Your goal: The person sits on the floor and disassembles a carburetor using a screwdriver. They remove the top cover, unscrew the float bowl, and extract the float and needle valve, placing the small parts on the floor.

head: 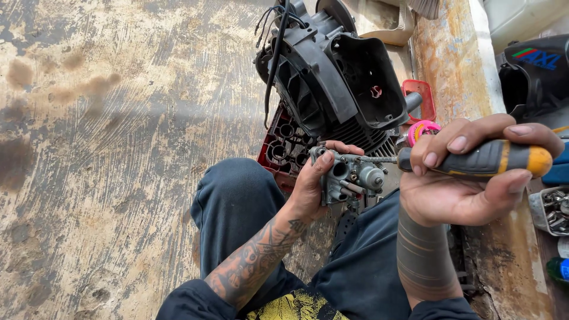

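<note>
Both forearms are bare from the elbow down; dark sleeves are pushed up to the elbows at the lower frame edge. The left forearm (255, 261) carries a dense tattoo of dark line work running from elbow to wrist, with a small separate mark just below the left hand (314, 184). The right forearm (424, 255) carries a solid dark tattooed sleeve broken by several thin horizontal bands, ending at the wrist below the right hand (468, 189). Fingernails are short and unpainted. The legs are covered by dark blue trousers (237, 207), creased at the knee. The upper garment (293, 308) is dark with a yellow printed graphic, probably a T-shirt; only a small section is visible.
</note>
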